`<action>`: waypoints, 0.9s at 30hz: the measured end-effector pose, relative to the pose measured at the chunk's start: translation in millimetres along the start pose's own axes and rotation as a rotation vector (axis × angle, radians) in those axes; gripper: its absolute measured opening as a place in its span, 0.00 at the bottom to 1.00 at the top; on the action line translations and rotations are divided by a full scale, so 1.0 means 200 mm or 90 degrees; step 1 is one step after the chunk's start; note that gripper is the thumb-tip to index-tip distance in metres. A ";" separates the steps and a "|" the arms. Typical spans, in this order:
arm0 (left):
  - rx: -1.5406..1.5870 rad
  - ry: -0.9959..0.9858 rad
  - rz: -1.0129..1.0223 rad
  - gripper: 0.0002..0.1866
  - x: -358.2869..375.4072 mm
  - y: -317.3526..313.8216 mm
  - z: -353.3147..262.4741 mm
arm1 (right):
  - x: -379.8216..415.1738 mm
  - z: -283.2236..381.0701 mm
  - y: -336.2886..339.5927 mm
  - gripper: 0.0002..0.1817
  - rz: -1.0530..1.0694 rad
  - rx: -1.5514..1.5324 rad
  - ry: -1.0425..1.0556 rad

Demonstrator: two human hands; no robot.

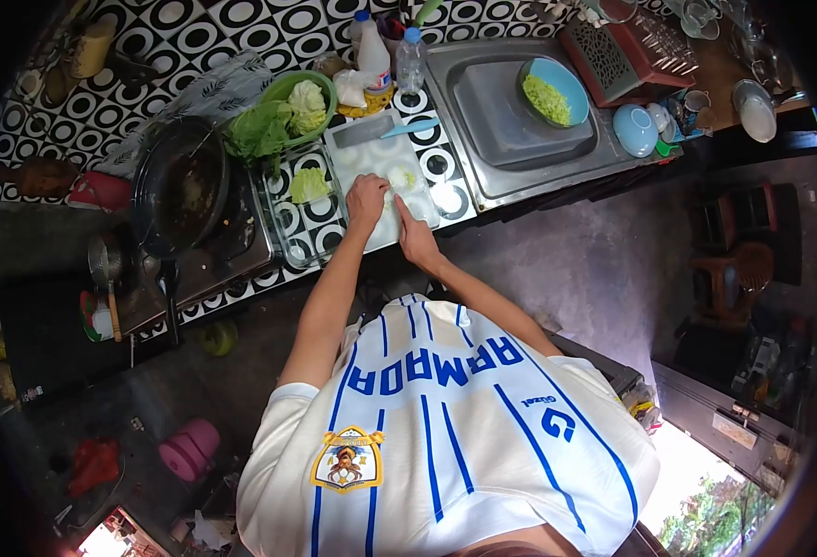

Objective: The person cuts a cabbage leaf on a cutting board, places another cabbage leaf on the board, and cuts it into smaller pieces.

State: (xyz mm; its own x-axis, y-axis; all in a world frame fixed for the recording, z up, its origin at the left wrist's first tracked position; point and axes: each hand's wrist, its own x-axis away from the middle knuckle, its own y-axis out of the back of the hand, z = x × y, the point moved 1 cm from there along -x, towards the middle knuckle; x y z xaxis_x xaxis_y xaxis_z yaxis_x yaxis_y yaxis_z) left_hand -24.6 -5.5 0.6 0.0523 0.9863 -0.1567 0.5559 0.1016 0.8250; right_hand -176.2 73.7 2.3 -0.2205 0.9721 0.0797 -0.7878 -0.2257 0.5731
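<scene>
My left hand (367, 200) is closed over a pale cutting board (343, 162), its fingertips pinched beside a small white-green piece of cabbage (402, 177). Close by on the right, my right hand (418, 239) is closed too, index finger pointing up the board. What either hand grips is too small to make out. Across the board's far end lies a cleaver (364, 131) with a light blue handle, untouched. Left of the board, a cabbage leaf (309, 185) lies in a clear glass dish (288, 249). Behind it, a green basin (334, 97) holds a cut cabbage (306, 104) and loose leaves.
A dark wok (181, 186) sits on the stove at left, with a ladle (105, 265) near it. At right, a blue bowl (571, 85) of chopped greens stands on the sink (483, 186). Bottles (411, 63) stand behind the board.
</scene>
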 end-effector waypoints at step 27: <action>0.015 0.020 -0.037 0.06 0.02 -0.03 0.02 | 0.18 -0.11 0.01 0.32 0.032 0.097 -0.064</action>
State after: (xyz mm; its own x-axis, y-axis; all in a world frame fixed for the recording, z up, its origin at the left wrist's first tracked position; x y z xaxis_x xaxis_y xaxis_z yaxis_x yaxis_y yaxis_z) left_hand -25.2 -1.8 -6.9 -0.0059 0.9825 -0.1864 0.5766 0.1556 0.8021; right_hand -197.7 106.2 -11.3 -0.1927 0.9631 0.1880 -0.6791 -0.2692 0.6829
